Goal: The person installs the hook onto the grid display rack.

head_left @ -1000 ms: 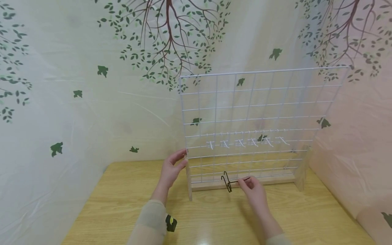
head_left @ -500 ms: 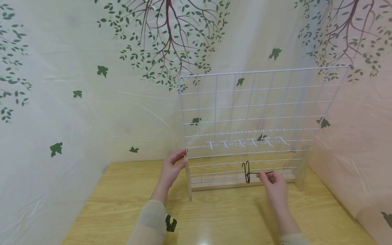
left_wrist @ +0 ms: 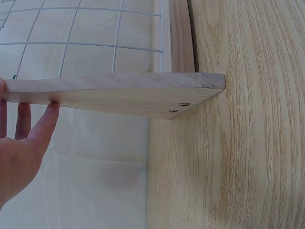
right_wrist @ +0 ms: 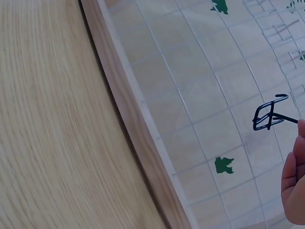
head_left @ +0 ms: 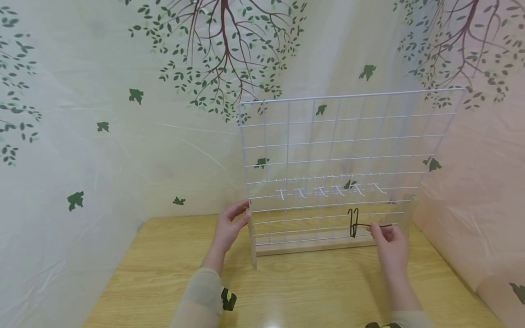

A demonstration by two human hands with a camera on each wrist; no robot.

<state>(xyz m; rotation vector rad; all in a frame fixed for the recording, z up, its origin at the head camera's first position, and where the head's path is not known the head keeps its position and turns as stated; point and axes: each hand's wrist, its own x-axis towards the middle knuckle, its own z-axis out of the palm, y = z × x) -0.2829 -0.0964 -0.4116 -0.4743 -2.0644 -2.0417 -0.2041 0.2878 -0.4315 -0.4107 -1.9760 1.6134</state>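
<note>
My right hand (head_left: 391, 248) pinches the straight arm of a black wire hook (head_left: 353, 224) between thumb and fingers. The hook's bent double end points left, in front of the lower part of a white wire grid rack (head_left: 288, 150). In the right wrist view the black hook (right_wrist: 270, 116) juts out from the fingertips, and only part of the right hand (right_wrist: 294, 183) shows. My left hand (head_left: 229, 228) grips the rack's left wooden side panel (left_wrist: 119, 93) near its top, as the left hand (left_wrist: 21, 157) in its wrist view also shows.
A row of several small white hooks (head_left: 321, 192) hangs across the grid's middle. A wooden bar (head_left: 311, 247) joins the side panels at the bottom. The rack stands on a wood-grain table (head_left: 176, 273), with a leaf-patterned curtain (head_left: 184, 150) behind it.
My right hand has carried the black hook rightward and slightly up along the front of the grid. The left hand stays on the side panel.
</note>
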